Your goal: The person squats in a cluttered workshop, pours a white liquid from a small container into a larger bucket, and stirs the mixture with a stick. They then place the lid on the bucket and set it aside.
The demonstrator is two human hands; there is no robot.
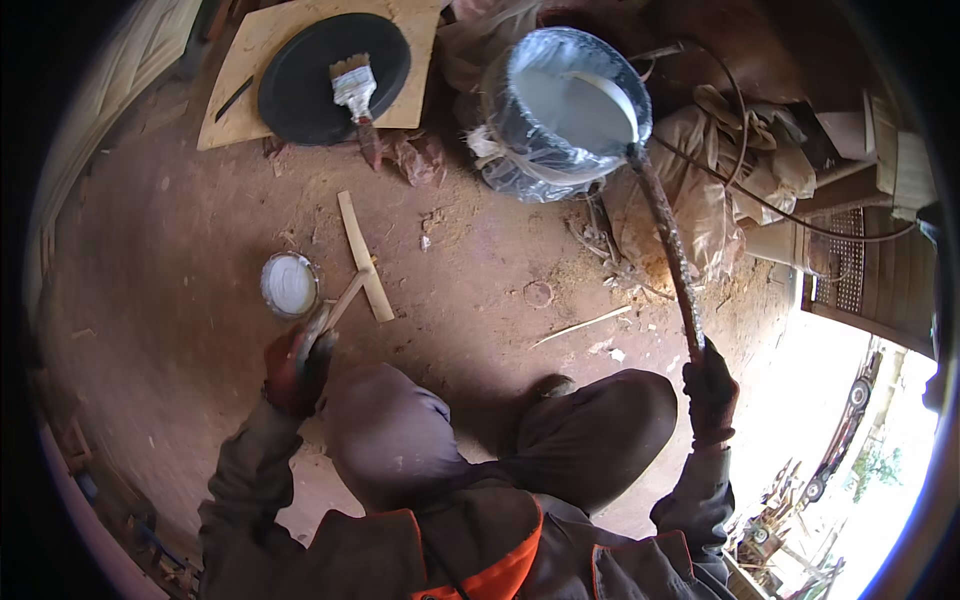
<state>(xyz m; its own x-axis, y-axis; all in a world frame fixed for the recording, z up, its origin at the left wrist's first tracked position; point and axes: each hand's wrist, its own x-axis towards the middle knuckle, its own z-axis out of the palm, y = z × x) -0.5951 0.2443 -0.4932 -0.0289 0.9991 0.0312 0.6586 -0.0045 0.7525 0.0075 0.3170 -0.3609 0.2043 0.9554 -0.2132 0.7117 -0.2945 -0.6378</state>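
My left hand (292, 372), in a dark red work glove, is closed on a flat strip of light wood (347, 301). The tip of this strip reaches a second, longer wooden strip (362, 250) lying on the ground. Just beyond the left hand stands a small round tub (289, 284) of white paste. My gloved right hand (711, 392) grips the lower end of a long, rough, paint-crusted stick (670, 245). The stick's far end is at the right rim of a bucket (520, 150) wrapped in clear plastic, with milky white liquid inside.
At the far left a paintbrush (354, 92) lies across a round black lid (290, 80) on a wooden board (232, 98). Crumpled plastic sheeting (690, 220) and a thin hose (822, 222) sit right of the bucket. A thin wood sliver (583, 325) lies before my knees.
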